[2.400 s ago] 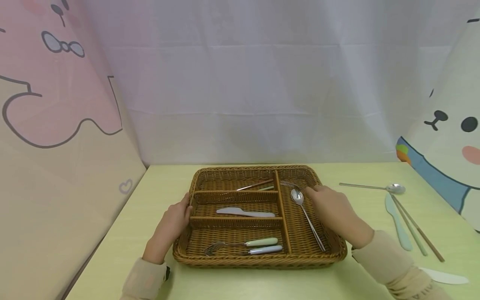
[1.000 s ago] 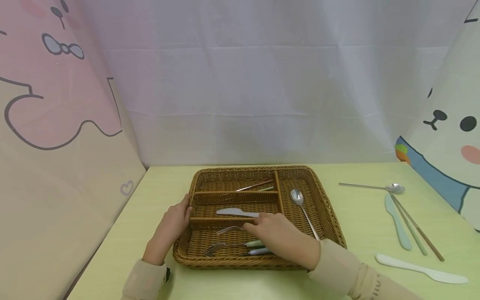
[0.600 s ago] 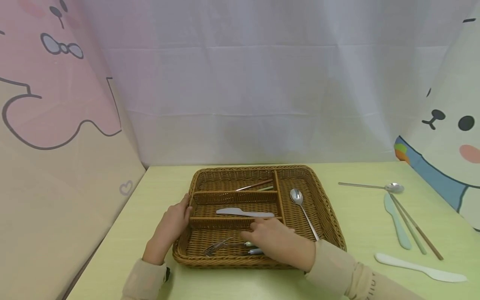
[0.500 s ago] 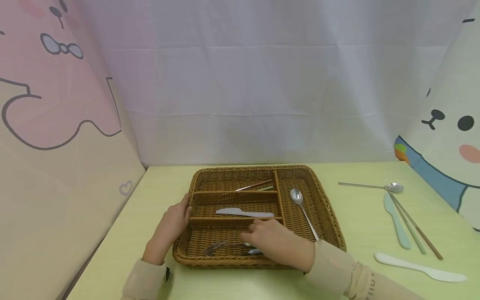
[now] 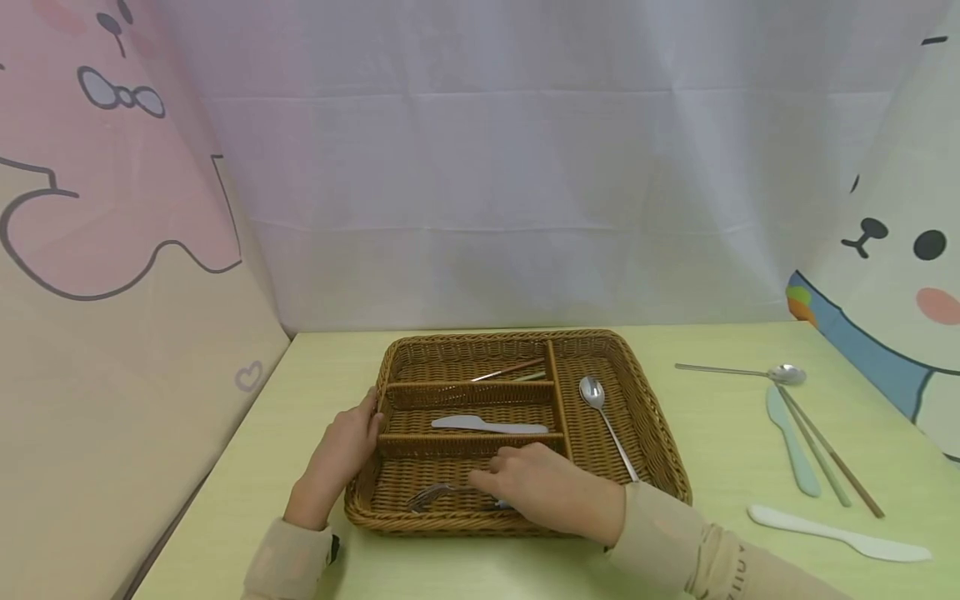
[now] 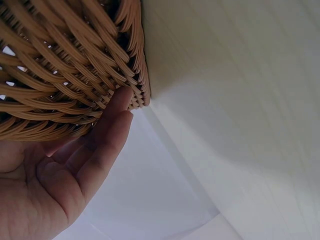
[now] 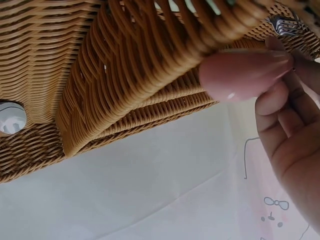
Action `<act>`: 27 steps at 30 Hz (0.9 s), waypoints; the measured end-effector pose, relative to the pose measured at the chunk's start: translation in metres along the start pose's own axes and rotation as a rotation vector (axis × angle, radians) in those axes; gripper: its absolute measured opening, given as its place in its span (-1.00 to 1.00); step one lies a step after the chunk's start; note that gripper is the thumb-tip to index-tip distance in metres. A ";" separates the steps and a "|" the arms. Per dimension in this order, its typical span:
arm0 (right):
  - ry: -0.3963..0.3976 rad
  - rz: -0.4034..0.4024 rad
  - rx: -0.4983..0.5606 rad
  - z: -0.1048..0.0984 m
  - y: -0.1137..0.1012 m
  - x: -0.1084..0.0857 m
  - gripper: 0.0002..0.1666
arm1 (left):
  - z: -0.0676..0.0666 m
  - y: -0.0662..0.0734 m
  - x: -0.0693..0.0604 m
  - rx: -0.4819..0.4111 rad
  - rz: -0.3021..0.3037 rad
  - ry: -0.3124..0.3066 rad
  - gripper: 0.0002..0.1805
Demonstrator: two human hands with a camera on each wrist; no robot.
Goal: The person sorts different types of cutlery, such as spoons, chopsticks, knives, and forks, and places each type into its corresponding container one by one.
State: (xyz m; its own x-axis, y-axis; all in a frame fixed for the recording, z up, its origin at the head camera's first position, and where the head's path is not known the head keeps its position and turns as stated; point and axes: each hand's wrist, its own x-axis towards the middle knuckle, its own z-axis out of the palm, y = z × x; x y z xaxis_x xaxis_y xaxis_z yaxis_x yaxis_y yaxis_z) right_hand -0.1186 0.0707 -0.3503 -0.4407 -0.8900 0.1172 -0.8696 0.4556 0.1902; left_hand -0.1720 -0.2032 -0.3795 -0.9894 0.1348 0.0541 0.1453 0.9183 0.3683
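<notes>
A brown wicker cutlery basket [image 5: 450, 439] with divided compartments stands on the table. My left hand [image 5: 345, 450] holds its left side, thumb at the rim and fingers [image 6: 107, 135] against the outer weave. In the front compartment my right hand [image 5: 551, 492] pinches a fork by its pink handle [image 7: 240, 75]; its tines cannot be told apart from the forks beneath. Those forks [image 5: 429, 497] lie with their handles mostly hidden under my right hand. A pale knife [image 5: 487, 426] lies in the middle compartment, and a spoon [image 5: 592, 392] in the right one.
Chopsticks [image 5: 517, 367] lie in the back compartment. On the table to the right are a long-handled spoon [image 5: 786, 374], a mint knife [image 5: 793, 446], a pair of chopsticks [image 5: 840, 467] and a white knife [image 5: 840, 533]. Printed fabric walls [image 5: 480, 167] surround the table.
My right hand has carried the fork from the right compartment over to the front one, then lowered slightly and shifted left. My left hand has stayed at the basket's side.
</notes>
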 end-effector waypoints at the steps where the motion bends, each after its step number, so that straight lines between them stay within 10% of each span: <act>1: -0.007 -0.006 -0.008 0.000 0.000 0.000 -0.77 | 0.000 0.000 0.000 0.000 0.000 -0.001 -0.44; 27: -0.204 -0.048 0.005 0.003 -0.004 -0.004 -0.76 | -0.001 0.001 -0.001 -0.010 -0.005 -0.008 -0.44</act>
State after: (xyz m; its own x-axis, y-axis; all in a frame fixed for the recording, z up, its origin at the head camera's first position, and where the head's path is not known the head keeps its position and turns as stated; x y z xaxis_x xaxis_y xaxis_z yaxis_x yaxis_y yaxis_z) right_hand -0.1146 0.0722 -0.3545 -0.4339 -0.8963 -0.0917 -0.8917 0.4126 0.1860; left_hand -0.1710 -0.2029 -0.3783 -0.9901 0.1332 0.0443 0.1401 0.9153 0.3776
